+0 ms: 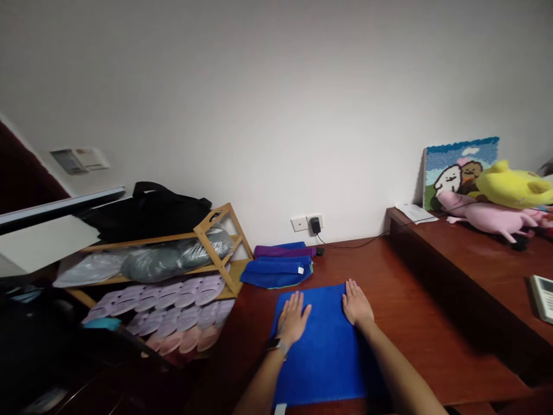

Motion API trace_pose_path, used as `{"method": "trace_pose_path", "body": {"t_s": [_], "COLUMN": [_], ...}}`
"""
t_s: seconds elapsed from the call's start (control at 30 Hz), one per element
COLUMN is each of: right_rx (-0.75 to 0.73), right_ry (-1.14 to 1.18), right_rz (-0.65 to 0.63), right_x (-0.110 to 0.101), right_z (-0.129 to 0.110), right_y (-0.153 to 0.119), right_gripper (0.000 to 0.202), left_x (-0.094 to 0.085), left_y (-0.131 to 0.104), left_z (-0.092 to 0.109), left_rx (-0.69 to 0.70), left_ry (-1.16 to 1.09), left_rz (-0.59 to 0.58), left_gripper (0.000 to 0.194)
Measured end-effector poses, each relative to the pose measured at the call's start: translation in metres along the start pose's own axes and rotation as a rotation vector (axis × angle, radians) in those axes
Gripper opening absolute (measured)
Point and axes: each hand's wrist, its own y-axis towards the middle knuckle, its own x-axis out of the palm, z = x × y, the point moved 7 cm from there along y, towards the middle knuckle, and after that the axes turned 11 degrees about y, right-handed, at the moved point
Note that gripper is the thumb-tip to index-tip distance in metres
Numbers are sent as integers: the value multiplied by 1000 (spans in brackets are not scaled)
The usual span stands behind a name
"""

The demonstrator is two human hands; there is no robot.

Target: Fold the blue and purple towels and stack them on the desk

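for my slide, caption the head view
Left hand flat on a blue cloth, right hand at its edge, brown table beneath.

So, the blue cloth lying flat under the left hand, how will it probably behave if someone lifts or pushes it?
The blue cloth would probably hang limp: the similar-looking cloths behind it lie in soft folds. It is likely light for its size, since it looks thin against the table. Rolling seems unlikely, because it lies flat.

We're up on the head, looking forward and down at the hands (pixel 294 320), bench (pixel 410 323) close below, wall (pixel 276 115) ahead.
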Motion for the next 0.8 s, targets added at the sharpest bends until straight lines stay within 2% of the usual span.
{"method": "trace_pose_path", "body": {"t_s": [0.07,0.1,0.17,0.43,0.6,0.7,0.8], "right_rx": [-1,-2,-3,-1,10,-18,-74], "right_ry": [-7,-15,-37,-108,-143,-158,-134], "right_rz": [2,1,0,-13,-12,13,48], "right_x": [1,2,3,10,3,-2,-3], "right_z": [0,1,2,5,-4,-10,-10], "right_y": [1,1,1,1,-3,-19,-46], "right_gripper": [71,71,71,71,70,70,71], "left_x": [1,1,2,0,-3,-4,-4], "left_y": [-13,-19,-28,-34,-37,-38,-37], "left_z": [-47,-63,-78,-70,-71,-72,-72], "left_rx": [-74,-91,-105,-113,-116,-118,-115], "left_ry": [7,9,3,-31,-35,-26,-30], "left_rz": [-5,4,30,72,77,91,108], "left_gripper": [80,80,80,80,77,75,76]}}
